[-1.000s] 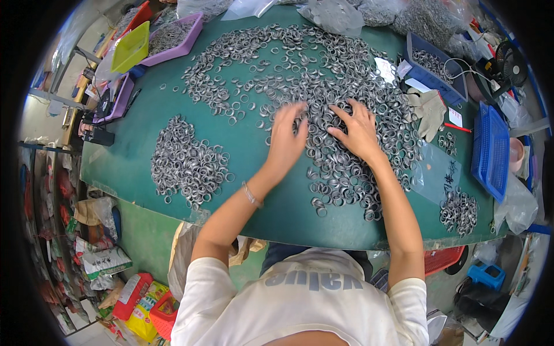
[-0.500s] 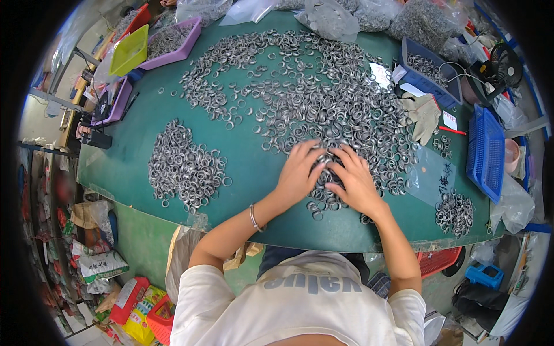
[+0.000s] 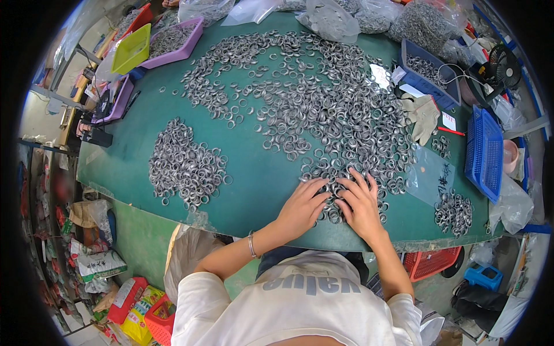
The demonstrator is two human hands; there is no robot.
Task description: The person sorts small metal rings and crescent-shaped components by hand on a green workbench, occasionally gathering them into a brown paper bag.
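A green table (image 3: 254, 179) is strewn with several small metal rings (image 3: 323, 109). My left hand (image 3: 303, 207) and my right hand (image 3: 360, 205) lie flat side by side near the front edge, fingers spread over a clump of rings (image 3: 332, 193) between them. Neither hand grips anything; both press on the rings. A separate heap of rings (image 3: 184, 164) lies to the left, and a small heap (image 3: 453, 210) sits at the right front.
Purple trays (image 3: 173, 37) and a yellow-green tray (image 3: 131, 52) stand at the back left. Blue baskets (image 3: 483, 153) and a glove (image 3: 424, 112) are on the right, with a small fan (image 3: 505, 63). Plastic bags of rings (image 3: 329, 17) line the far edge.
Both hands have pulled back from the middle of the table toward the front edge, dragging a clump of rings with them.
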